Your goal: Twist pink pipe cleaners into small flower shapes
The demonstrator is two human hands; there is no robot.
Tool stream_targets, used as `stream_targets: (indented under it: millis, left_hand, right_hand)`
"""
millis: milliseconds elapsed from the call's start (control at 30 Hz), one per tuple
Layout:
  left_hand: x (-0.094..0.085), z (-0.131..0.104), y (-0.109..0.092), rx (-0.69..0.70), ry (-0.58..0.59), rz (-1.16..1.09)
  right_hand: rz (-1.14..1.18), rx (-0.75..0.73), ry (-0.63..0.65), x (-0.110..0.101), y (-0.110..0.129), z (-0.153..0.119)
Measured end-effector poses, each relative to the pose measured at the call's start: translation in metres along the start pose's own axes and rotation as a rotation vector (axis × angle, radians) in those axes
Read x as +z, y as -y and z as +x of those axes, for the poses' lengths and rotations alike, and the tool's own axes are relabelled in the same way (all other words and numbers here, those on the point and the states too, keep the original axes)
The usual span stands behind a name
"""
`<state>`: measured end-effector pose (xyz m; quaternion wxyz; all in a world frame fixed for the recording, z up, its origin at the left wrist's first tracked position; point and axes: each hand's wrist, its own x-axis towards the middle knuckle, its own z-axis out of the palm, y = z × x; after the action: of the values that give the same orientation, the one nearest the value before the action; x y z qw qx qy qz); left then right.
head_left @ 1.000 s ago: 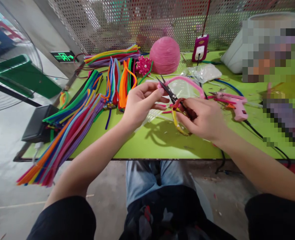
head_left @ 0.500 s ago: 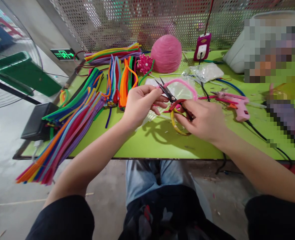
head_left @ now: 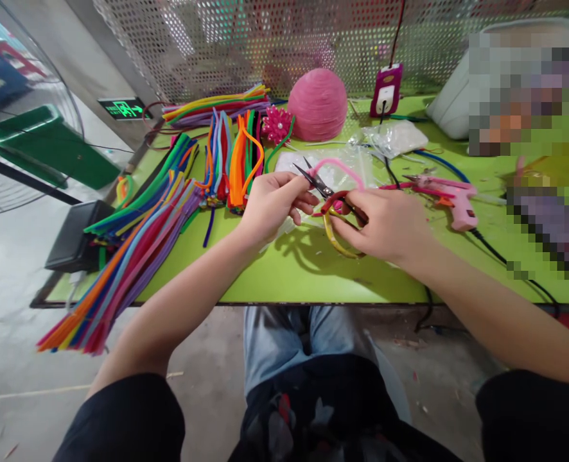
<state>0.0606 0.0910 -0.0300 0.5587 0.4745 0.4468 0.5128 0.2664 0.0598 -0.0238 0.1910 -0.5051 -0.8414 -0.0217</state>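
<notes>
My right hand point(head_left: 388, 224) is closed on a pair of scissors point(head_left: 327, 190) with red and yellow handles, their dark blades pointing up and left. A pink pipe cleaner point(head_left: 338, 164) arches from my left fingertips over the blades to my right hand. The thumb and forefinger of my left hand point(head_left: 282, 204) pinch its end right beside the blade tips; the other fingers are loosely curled. Both hands are raised over the green table point(head_left: 284, 282). Some pink shows behind the scissor handles, too hidden to name.
Bundles of coloured pipe cleaners point(head_left: 135, 256) lie at left. Behind my hands are a pink dome point(head_left: 318, 106), a pink flower point(head_left: 278, 124) and clear plastic bags point(head_left: 395, 138). A pink glue gun point(head_left: 453, 199) with a black cord lies at right, near a grey bin point(head_left: 451, 106).
The scissor blades stand a little closer together than before. The pink pipe cleaner's arch is smaller and lower, and my right hand has shifted slightly left.
</notes>
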Motion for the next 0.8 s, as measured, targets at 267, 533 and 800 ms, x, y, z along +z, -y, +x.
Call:
stream_targets:
  millis: [267, 533, 800]
  left_hand:
    - [-0.002, 0.001, -0.001, 0.027, -0.016, 0.053]
    - [-0.001, 0.0, 0.0, 0.039, -0.026, 0.056]
    - [0.001, 0.002, -0.002, 0.024, -0.009, 0.02]
  right_hand:
    - [-0.083, -0.024, 0.048, 0.003, 0.0, 0.001]
    - [-0.106, -0.033, 0.047, 0.009, -0.003, -0.001]
    - [-0.03, 0.038, -0.049, 0.008, -0.014, 0.003]
